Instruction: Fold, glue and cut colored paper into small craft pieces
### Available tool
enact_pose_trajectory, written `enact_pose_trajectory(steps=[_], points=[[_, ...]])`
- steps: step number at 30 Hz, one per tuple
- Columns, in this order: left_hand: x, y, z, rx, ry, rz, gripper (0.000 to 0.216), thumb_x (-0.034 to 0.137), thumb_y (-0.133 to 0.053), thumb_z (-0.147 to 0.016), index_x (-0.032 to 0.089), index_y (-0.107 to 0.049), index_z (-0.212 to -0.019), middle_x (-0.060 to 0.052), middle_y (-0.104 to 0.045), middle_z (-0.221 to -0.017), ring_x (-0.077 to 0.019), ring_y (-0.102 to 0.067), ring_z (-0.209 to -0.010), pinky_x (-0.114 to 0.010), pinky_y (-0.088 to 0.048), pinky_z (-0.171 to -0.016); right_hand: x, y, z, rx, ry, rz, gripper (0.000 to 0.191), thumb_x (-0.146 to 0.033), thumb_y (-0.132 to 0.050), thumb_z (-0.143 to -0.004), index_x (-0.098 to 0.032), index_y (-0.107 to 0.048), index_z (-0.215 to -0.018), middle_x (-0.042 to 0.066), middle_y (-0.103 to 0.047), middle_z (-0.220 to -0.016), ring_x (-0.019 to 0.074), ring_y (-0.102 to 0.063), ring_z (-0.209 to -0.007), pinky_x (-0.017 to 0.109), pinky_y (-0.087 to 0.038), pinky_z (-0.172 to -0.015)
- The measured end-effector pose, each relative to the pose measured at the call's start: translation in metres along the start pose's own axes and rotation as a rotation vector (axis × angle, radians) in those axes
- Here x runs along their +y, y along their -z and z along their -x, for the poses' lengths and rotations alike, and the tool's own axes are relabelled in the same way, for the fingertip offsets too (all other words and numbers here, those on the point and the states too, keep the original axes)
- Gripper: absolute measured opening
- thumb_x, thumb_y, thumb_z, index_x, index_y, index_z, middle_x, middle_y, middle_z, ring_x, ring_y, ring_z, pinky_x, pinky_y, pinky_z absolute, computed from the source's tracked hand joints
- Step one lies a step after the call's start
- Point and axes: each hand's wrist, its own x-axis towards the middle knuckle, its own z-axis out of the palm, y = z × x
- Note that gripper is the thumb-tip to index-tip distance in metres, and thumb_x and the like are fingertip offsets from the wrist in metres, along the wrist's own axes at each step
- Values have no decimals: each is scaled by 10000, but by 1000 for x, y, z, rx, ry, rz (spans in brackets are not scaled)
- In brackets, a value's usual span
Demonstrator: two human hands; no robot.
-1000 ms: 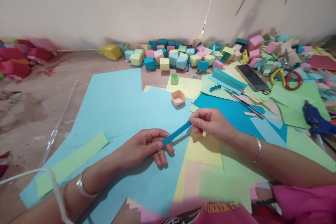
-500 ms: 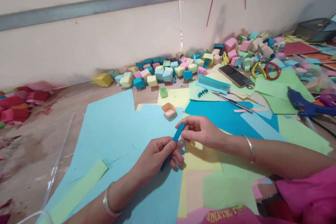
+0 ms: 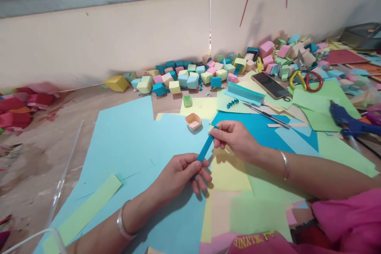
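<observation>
A narrow folded strip of dark blue paper (image 3: 206, 149) is stretched between both hands above the floor. My left hand (image 3: 182, 172) pinches its lower end with fingers curled. My right hand (image 3: 235, 137) pinches its upper end between thumb and fingertips. Under the hands lie a large light blue sheet (image 3: 133, 147) and a yellow sheet (image 3: 229, 168). A small open peach paper box (image 3: 193, 121) sits just beyond the strip.
Several coloured paper cubes (image 3: 184, 77) line the wall. A phone (image 3: 270, 85), scissors (image 3: 306, 79), a thin metal tool (image 3: 264, 114), a blue glue gun (image 3: 347, 119) and green sheets (image 3: 321, 107) lie to the right. A light green strip (image 3: 89, 210) lies at lower left.
The strip went from nearly level to steeply tilted; my hands first drew closer, then my right hand pulled its end up and away. The view tilted up, showing more wall.
</observation>
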Motion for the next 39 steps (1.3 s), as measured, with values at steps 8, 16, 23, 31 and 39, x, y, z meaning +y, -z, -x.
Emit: enact_pose_trajectory(steps=[8, 16, 23, 31, 39], points=[[-5, -6, 2, 19, -39, -42, 238, 347, -581, -913, 112, -602, -946, -93, -731, -809, -87, -611, -444, -178, -473, -406, 15, -13, 13, -173, -13, 251, 161, -250, -677, -758, -138, -662, -644, 25, -674, -631, 110, -588, -581, 230, -434, -528], [-7, -8, 2, -35, -68, -48, 277, 389, -580, -916, 112, -574, -916, -98, -714, -769, -150, -690, -593, -216, -516, -507, 22, -13, 15, -164, 188, 228, 213, -220, -595, -836, -150, -728, -987, 12, -650, -652, 130, -612, -642, 276, -504, -615], [-3, -15, 3, -165, -46, 81, 262, 369, -650, -877, 116, -589, -905, -81, -720, -746, -136, -689, -547, -198, -531, -506, 31, -8, 14, -161, 847, 821, 374, -167, -421, -913, -116, -645, -1208, 18, -599, -668, 130, -509, -634, 262, -435, -598], [-3, -4, 4, -248, 29, 177, 281, 257, -750, -795, 72, -684, -996, -132, -745, -829, -197, -739, -731, -235, -589, -685, 28, -2, 10, -217, 1092, 1382, 411, -182, -394, -980, -85, -452, -1375, 6, -571, -659, 156, -479, -631, 300, -330, -593], [1, 5, 5, -327, 146, 373, 282, 168, -738, -765, 66, -732, -1028, -124, -761, -922, -156, -727, -775, -214, -584, -778, 25, 2, 11, -392, 947, 1502, 396, -256, -460, -973, -222, -479, -1367, -5, -523, -646, 149, -401, -605, 304, -217, -582]])
